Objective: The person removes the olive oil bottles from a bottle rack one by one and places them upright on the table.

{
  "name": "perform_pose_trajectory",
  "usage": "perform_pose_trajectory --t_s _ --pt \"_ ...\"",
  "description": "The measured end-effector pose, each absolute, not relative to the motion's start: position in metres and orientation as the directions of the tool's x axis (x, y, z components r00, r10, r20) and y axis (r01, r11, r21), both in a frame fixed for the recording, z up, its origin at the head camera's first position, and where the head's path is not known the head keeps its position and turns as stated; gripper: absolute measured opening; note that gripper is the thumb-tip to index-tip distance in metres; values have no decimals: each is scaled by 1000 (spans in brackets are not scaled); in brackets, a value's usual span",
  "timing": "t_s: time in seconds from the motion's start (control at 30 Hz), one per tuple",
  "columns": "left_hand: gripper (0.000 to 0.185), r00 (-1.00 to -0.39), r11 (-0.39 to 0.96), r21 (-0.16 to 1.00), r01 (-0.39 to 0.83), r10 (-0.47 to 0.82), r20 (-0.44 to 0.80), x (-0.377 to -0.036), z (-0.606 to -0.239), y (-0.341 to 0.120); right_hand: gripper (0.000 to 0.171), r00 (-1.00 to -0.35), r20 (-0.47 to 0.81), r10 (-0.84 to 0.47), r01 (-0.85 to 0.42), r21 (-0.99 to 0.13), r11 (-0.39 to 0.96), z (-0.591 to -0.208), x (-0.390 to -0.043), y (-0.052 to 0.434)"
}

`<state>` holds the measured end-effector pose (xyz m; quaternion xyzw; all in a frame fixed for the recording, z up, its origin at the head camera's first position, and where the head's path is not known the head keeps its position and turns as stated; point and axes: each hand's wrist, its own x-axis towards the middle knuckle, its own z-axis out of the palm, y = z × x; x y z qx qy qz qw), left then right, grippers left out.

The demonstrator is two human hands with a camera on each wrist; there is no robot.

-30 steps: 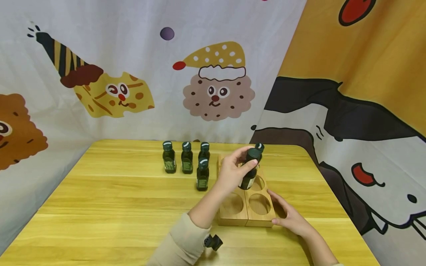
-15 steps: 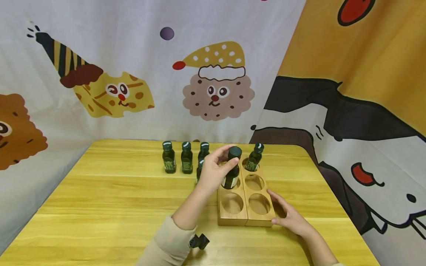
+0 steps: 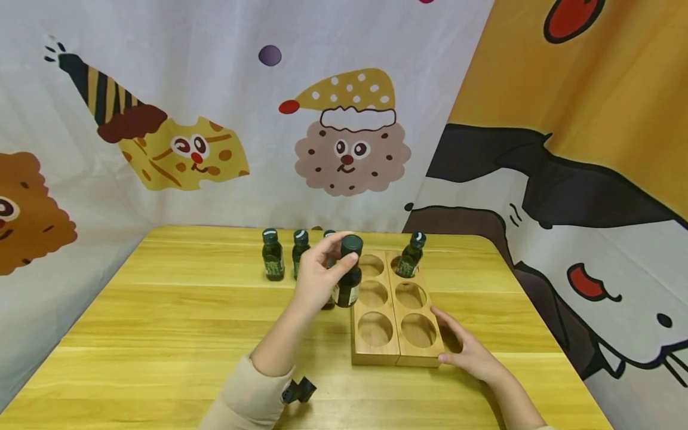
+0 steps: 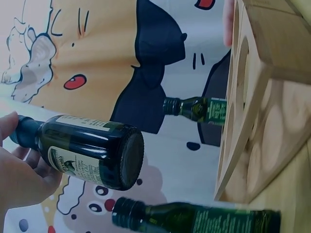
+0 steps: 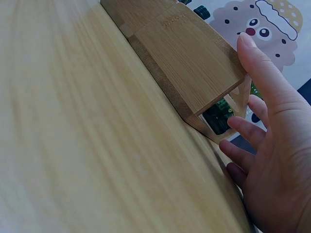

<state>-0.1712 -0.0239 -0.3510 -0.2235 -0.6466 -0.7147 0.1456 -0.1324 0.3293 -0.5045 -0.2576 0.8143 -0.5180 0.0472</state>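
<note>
In the head view my left hand [image 3: 317, 272] grips a dark green glass bottle [image 3: 348, 286] by its cap and neck, just left of the wooden rack [image 3: 374, 358]. The left wrist view shows this bottle [image 4: 92, 150] lifted, its base and pale labels exposed. The rack is two bamboo blocks side by side with round holes. One small green bottle [image 3: 411, 257] leans in the far right hole. My right hand [image 3: 473, 352] touches the rack's right side near the front corner, thumb and fingers spread apart. In the right wrist view its fingertips lie along the open end [image 5: 221, 116].
Small green bottles stand at the back of the table, left of the rack: one at far left [image 3: 273, 257], another [image 3: 300, 251] beside it. Others are partly hidden behind my left hand. A printed curtain [image 3: 215, 89] hangs behind the wooden table [image 3: 161, 334].
My left hand has carried the bottle leftward, from over the rack's middle to its left edge. The bottle in the far right hole has come into full view. My right hand has stayed put.
</note>
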Motion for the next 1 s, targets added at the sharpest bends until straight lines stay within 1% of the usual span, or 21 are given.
perform_pose_trajectory --t_s 0.2,0.47,0.73,1.0 --pt "34 -869 -129 868 480 64 490 -169 -349 -38 86 -873 161 -460 -345 -871 350 -501 -130 329" --pt "34 -879 -95 878 469 48 474 -168 -346 -59 87 -878 147 -455 -328 -878 349 -503 -131 329" --pt "33 -869 -82 866 493 -1 494 -171 -346 -77 87 -882 144 -448 -325 -876 358 -504 -131 329" --pt "35 -874 -37 873 487 -9 487 -177 -347 -90 87 -881 145 -450 -324 -878 352 -504 -131 329"
